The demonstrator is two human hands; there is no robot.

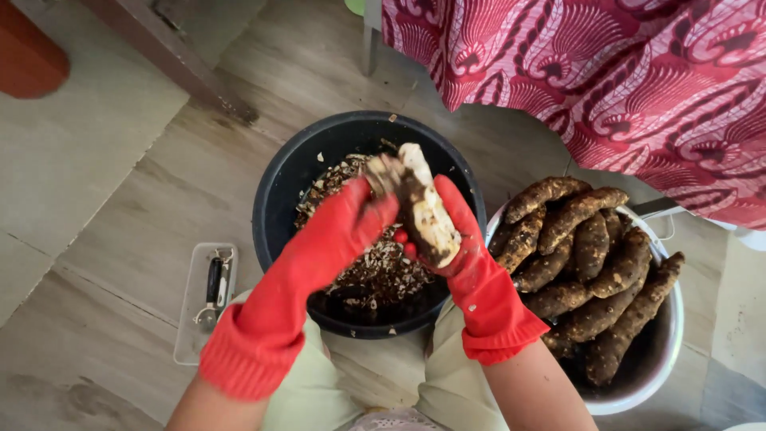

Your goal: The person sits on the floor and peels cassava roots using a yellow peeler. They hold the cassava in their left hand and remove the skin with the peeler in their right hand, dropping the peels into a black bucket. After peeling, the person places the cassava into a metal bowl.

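Both my hands wear red rubber gloves. My right hand (461,239) holds a partly peeled root tuber (423,209), pale where the skin is off and brown where it remains, above a black bucket (279,191). My left hand (351,214) grips the tuber's upper end near a strip of skin (381,172). Whether a tool is in that hand is hidden. Brown and pale peelings (375,271) lie inside the bucket.
A white bowl (666,351) at my right is heaped with several unpeeled brown tubers (586,263). A clear plastic tray (191,319) with a peeler (212,291) lies on the tiled floor at my left. Red patterned cloth (622,72) hangs at the upper right.
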